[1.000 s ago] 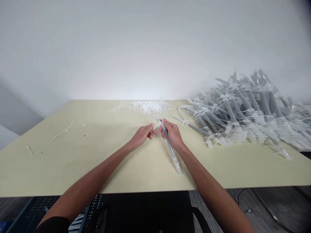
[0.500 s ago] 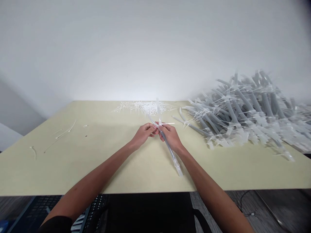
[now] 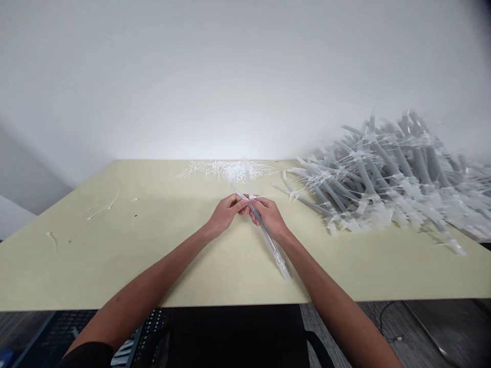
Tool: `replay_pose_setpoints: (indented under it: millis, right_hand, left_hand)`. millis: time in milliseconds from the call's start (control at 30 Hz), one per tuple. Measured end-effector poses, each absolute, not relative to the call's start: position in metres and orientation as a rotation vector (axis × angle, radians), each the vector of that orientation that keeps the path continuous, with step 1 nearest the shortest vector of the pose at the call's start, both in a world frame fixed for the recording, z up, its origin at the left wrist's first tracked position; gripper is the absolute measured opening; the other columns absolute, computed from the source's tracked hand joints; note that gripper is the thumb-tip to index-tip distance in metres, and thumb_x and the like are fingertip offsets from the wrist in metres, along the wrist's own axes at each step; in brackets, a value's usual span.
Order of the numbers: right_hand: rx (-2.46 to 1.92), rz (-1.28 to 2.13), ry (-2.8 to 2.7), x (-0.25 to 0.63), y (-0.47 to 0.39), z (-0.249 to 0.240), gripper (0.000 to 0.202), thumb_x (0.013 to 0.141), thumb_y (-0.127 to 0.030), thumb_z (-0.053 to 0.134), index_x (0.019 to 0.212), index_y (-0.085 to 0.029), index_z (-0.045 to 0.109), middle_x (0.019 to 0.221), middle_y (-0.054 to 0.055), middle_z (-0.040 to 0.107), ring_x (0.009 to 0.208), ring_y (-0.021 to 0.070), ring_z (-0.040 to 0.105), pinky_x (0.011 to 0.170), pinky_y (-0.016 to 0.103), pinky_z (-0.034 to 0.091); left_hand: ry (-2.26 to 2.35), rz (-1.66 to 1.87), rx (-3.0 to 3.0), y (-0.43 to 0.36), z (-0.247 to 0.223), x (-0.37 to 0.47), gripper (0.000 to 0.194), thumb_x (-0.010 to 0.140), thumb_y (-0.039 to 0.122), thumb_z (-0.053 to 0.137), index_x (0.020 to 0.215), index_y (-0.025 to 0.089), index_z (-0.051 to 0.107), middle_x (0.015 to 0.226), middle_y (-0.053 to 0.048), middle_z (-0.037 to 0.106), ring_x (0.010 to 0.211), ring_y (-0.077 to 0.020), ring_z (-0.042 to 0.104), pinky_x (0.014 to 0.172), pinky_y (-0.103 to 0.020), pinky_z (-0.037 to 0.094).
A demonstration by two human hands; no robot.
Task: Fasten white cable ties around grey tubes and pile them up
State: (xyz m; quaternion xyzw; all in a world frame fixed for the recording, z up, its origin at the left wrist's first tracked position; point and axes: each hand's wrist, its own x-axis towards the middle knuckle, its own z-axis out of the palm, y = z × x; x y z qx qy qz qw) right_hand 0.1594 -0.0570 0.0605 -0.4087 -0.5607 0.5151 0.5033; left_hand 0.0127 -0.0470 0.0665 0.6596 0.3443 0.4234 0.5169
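Observation:
A grey tube assembly [image 3: 268, 237] with clear ends slants from mid-table toward the front edge, its upper part forking into two translucent branches. My left hand [image 3: 226, 210] pinches it at the fork from the left. Close against it, my right hand [image 3: 268, 214] grips the same spot from the right, fingers closed. A white cable tie [image 3: 251, 197] sits at the fork between the fingertips; its exact wrap is too small to make out. Beyond the hands lies a heap of white cable ties [image 3: 238, 169].
A large pile of similar grey tube assemblies [image 3: 383, 168] covers the table's right side. Loose ties [image 3: 103, 207] and small scraps lie at the left of the pale yellow table [image 3: 153, 271]. Below the front edge is a dark blue crate [image 3: 49, 332], left. A white wall stands behind.
The thin tie end that stuck out to the right over my right hand no longer shows there. The tube's upper branches have shifted slightly down; both hands stay nearly in place.

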Motion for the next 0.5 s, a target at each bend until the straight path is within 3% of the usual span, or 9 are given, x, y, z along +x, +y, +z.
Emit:
replay_pose_setpoints:
  millis: [500]
  right_hand:
    - [-0.972, 1.356, -1.264, 0.157, -0.063, 0.071, 0.031, 0.076, -0.038, 0.049, 0.064, -0.013, 0.061, 0.054, 0.003, 0.057, 0.039, 0.0059, 0.032, 0.038, 0.022, 0.024]
  left_hand:
    - [0.849, 1.145, 1.598, -0.049, 0.06, 0.018, 0.027, 0.084, 0.042, 0.046, 0.075, 0.016, 0.047, 0.068, 0.0, 0.052, 0.067, -0.0108, 0.047, 0.068, -0.025, 0.038]
